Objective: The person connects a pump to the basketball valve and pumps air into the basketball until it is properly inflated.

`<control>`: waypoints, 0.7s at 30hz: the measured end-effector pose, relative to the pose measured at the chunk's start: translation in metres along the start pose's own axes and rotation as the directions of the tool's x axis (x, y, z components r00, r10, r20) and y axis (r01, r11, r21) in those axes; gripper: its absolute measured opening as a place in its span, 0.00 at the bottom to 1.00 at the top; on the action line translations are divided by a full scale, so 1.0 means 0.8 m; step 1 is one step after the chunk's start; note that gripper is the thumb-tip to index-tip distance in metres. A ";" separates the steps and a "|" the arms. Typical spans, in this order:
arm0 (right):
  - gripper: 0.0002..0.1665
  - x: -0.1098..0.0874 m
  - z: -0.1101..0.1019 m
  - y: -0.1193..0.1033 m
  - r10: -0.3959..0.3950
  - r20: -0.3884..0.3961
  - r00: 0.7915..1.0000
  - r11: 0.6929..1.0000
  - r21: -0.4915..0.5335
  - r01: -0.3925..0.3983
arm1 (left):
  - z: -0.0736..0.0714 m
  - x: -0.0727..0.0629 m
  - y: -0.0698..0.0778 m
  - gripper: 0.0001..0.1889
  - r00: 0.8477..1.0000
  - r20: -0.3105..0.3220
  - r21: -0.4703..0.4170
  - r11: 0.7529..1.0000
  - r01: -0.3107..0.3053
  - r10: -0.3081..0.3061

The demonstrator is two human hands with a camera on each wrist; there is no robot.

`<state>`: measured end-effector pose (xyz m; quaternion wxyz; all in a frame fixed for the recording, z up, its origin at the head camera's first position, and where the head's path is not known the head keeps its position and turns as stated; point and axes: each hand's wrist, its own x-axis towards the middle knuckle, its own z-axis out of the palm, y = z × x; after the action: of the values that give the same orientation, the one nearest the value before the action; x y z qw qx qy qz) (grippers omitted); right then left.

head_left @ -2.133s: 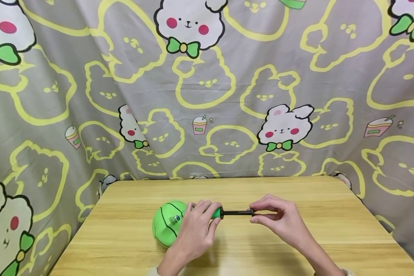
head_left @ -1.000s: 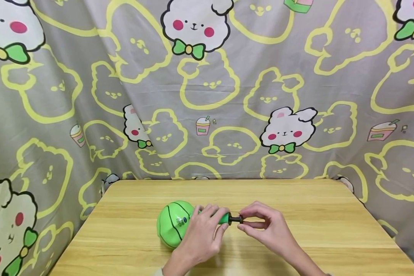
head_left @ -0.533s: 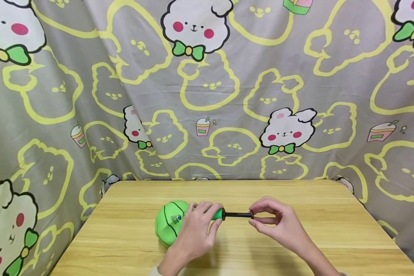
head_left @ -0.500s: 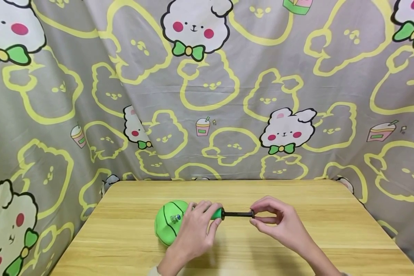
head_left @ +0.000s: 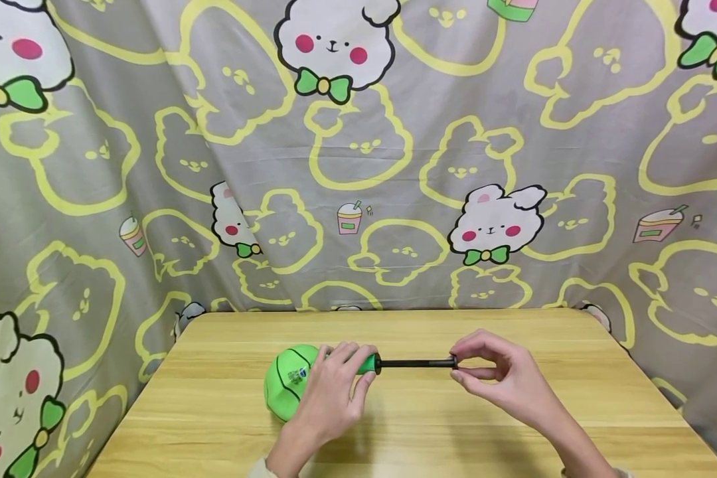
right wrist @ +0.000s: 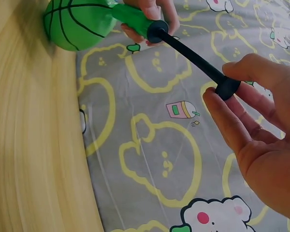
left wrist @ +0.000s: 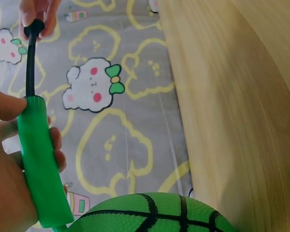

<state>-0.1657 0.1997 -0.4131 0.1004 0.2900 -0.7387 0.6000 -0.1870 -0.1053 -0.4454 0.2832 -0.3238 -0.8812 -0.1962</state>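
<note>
A green ball [head_left: 283,388] with black lines and a dented side sits on the wooden table, left of centre. My left hand [head_left: 331,392] grips the green barrel of a small hand pump [left wrist: 41,159], whose near end meets the ball. Out of the barrel runs a long black rod [head_left: 418,363], drawn well out to the right. At the rod's far end, thumb and fingertips of my right hand [head_left: 508,375] pinch the round black knob [right wrist: 228,89]. The joint between pump and ball lies hidden behind my left hand in the head view.
The wooden table [head_left: 514,425] spreads around both hands, with its back edge against a grey curtain [head_left: 388,159] printed with yellow outlines and white cartoon animals. The same curtain also hangs along the left and right sides.
The rod went deep into the barrel about a second ago, then came out again. Now my right hand has pulled the knob farther right, while the left hand and ball have shifted slightly left.
</note>
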 end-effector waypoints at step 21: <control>0.16 0.002 0.043 0.018 -0.036 -0.021 0.999 0.994 0.101 0.038 | 0.012 -0.003 0.015 0.15 1.000 0.012 0.030 0.999 -0.019 0.019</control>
<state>-0.1681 0.1682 -0.4333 0.1038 0.3026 -0.7009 0.6374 -0.1808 -0.0928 -0.4519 0.2846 -0.3290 -0.8826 -0.1784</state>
